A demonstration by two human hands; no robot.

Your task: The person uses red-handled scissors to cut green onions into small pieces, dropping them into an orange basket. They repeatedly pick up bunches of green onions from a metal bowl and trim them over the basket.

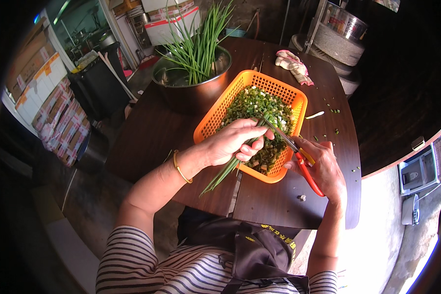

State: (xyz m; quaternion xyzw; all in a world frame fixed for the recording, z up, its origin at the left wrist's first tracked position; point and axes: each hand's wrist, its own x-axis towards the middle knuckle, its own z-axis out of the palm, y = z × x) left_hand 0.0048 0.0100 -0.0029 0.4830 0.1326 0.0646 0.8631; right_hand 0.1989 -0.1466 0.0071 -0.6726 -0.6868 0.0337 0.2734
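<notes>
My left hand (239,141) grips a small bunch of green onions (226,172), its leafy ends trailing toward me. In my right hand (321,167) are scissors with red handles (308,178); their blades (281,134) meet the front end of the bunch, just past my left fingers. Beneath both lies an orange perforated plastic basket (203,129), holding a heap of chopped green onion (259,101) with white and green pieces. Whole green onions (200,51) stand in a metal basin (191,97) behind the basket, to the left.
The dark wooden table (150,139) has a gap between its boards. On its right side lie a crumpled work glove (294,66), a white onion piece (315,115) and green scraps. A small pale bit (302,197) rests near the front edge. Taped cardboard boxes (64,121) are stacked at left.
</notes>
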